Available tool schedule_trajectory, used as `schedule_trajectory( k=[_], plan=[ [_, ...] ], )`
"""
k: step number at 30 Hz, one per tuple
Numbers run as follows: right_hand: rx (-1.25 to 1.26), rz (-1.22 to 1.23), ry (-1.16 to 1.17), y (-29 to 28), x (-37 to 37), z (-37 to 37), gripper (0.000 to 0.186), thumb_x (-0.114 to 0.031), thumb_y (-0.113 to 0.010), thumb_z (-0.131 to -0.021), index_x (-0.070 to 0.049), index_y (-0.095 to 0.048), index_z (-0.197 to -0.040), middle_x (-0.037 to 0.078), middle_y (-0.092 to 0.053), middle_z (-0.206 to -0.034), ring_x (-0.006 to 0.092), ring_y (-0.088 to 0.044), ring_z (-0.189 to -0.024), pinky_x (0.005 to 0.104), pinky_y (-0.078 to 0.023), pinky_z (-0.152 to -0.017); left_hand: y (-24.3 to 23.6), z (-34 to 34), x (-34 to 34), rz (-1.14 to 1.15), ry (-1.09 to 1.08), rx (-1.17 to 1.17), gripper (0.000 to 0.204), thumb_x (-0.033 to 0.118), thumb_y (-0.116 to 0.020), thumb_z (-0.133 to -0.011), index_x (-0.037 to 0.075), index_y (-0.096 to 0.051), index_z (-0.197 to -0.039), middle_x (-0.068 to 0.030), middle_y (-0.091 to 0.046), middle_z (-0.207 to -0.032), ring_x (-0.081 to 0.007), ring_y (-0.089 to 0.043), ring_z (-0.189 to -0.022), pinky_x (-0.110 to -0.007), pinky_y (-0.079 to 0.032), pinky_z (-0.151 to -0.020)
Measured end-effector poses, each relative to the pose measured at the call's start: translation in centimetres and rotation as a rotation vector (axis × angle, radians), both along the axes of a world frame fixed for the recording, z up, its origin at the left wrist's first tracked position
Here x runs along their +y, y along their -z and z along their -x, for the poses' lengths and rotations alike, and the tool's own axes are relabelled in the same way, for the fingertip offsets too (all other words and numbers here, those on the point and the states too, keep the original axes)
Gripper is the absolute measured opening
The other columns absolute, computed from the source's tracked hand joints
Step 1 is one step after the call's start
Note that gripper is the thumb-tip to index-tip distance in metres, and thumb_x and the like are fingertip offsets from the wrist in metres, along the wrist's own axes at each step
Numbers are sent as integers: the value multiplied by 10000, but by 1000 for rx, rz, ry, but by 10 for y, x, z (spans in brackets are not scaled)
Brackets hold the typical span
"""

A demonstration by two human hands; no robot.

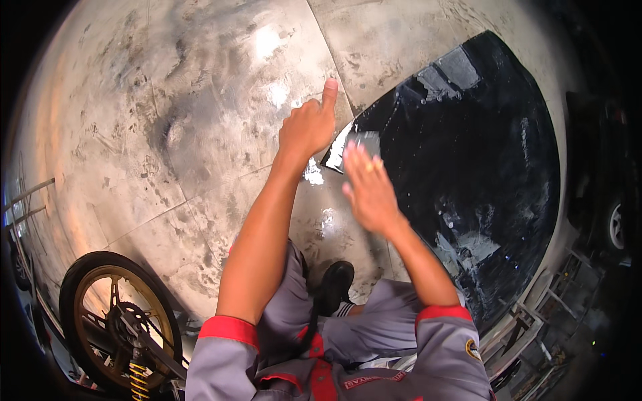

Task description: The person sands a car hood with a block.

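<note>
A large black curved panel, which looks like a vehicle body panel, lies at the right with several grey patches on it. My right hand is over its left edge, fingers stretched out flat and together. At the fingertips shows a small grey rectangle; whether it is a patch or a loose sheet I cannot tell. My left hand is closed just left of the panel's corner, thumb stuck out away from me. What its curled fingers hold, if anything, is hidden.
A motorcycle wheel with a gold rim and a yellow spring stand at the lower left. Under the panel's lower right edge is a metal frame. Stained pale floor tiles spread leftward. A dark vehicle's wheel shows far right.
</note>
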State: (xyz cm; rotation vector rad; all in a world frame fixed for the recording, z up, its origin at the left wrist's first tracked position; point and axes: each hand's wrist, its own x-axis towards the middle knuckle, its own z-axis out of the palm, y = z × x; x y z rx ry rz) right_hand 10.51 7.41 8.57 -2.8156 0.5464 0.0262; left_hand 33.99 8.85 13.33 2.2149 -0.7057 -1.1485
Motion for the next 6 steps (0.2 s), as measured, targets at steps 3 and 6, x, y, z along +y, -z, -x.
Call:
schedule_trajectory(
  k=[3,6],
  plan=[
    [79,-27,1,-3,-14,-13,638,-326,-472,-1052,-30,-293,-1588,149,-267,-1670,281,-261,-1543,472,-208,-1244,-3,3,-3,-16,-37,-9,1046,807,-124,-958,-43,-670,-1226,-344,-618,-1283,-491,-561,-1260,-542,-406,-1083],
    [-54,54,170,29,-92,-69,624,-342,-419,-1075,-41,-270,-1601,146,-243,-1679,272,-241,-1552,481,-179,-1253,-2,13,-9,-51,28,-27,1059,817,-120,-949,-31,-618,-1342,-330,-599,-1334,-506,-509,-1321,-525,-371,-1129]
  ],
)
